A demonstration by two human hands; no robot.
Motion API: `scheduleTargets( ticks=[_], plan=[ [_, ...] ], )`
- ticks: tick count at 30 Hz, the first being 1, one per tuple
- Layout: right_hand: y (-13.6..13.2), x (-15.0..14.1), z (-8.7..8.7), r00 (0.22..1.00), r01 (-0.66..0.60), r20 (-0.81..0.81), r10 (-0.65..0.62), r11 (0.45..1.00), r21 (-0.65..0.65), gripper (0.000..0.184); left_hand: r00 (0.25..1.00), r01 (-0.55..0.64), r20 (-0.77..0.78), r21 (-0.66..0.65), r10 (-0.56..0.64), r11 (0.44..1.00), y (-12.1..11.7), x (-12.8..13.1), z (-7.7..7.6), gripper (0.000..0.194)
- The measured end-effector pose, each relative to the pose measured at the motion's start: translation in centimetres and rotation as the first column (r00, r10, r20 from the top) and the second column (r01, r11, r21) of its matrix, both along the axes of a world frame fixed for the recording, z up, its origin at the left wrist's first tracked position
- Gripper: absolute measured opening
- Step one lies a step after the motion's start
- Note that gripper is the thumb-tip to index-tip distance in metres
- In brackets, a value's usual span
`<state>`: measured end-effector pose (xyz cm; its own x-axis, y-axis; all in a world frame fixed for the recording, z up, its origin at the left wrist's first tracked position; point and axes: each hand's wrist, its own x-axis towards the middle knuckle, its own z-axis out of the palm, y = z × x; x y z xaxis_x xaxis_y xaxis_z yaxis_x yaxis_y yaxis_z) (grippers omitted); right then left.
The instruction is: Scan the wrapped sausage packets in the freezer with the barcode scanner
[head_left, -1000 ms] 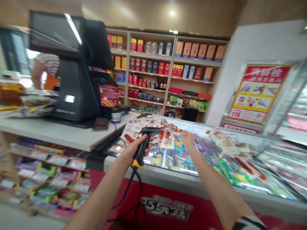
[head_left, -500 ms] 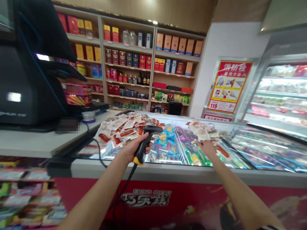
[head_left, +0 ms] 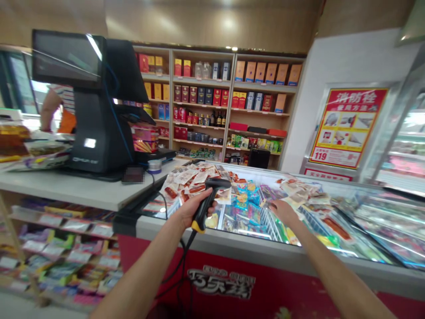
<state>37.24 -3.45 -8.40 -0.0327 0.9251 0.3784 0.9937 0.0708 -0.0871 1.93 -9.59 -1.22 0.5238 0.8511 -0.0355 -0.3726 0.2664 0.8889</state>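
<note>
Scanner (head_left: 205, 207) sat in the left hand (head_left: 187, 212), fingers wrapped round its handle, packets (head_left: 183, 179) heaped at its ten o'clock. At its three, over the freezer (head_left: 232, 243), the right hand (head_left: 286, 213) curled (whether pinching anything, I couldn't tell), more packets (head_left: 296, 188) at the hand's one o'clock.
</note>
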Motion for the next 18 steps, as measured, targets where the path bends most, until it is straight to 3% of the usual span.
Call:
scheduleTargets(
  ticks=[4, 6, 9, 11, 14, 16, 18],
  plan=[
    [-0.1, 0.0, 0.3, 0.976, 0.217, -0.006, -0.219, 0.971, -0.096, 0.04, 1.0, 0.013, 0.018, -0.004, -0.012, 1.0, 0.1, -0.5, -0.3, 0.028],
    [0.2, -0.4, 0.5, 0.968, 0.236, -0.057, -0.246, 0.962, -0.137, 0.042, 0.999, 0.008, 0.031, -0.008, -0.008, 1.0, 0.1, -0.8, -0.3, 0.028],
    [1.0, -1.8, 1.1, 0.961, 0.163, -0.204, -0.187, 0.978, -0.132, 0.033, 0.998, -0.003, 0.056, -0.004, 0.003, 1.0, 0.0, -1.6, -0.4, 0.027],
    [1.8, -3.5, 1.7, 0.922, 0.149, -0.361, -0.138, 0.989, 0.002, 0.026, 0.997, -0.01, 0.071, 0.0, 0.01, 1.0, 0.0, -2.3, -0.3, 0.027],
    [3.2, -7.2, 2.6, 0.756, 0.146, -0.654, 0.016, 0.97, 0.193, 0.033, 0.995, -0.021, 0.096, 0.006, 0.02, 1.0, -0.2, -3.4, -0.1, 0.027],
    [4.0, -10.1, 3.0, 0.651, 0.101, -0.751, 0.112, 0.967, 0.232, 0.039, 0.994, -0.022, 0.108, 0.004, 0.022, 1.0, -0.3, -4.0, 0.0, 0.027],
    [4.3, -12.8, 2.9, 0.667, 0.056, -0.731, 0.141, 0.97, 0.239, 0.039, 0.994, -0.034, 0.108, -0.005, 0.034, 0.999, -0.3, -4.4, -0.1, 0.028]
  ],
)
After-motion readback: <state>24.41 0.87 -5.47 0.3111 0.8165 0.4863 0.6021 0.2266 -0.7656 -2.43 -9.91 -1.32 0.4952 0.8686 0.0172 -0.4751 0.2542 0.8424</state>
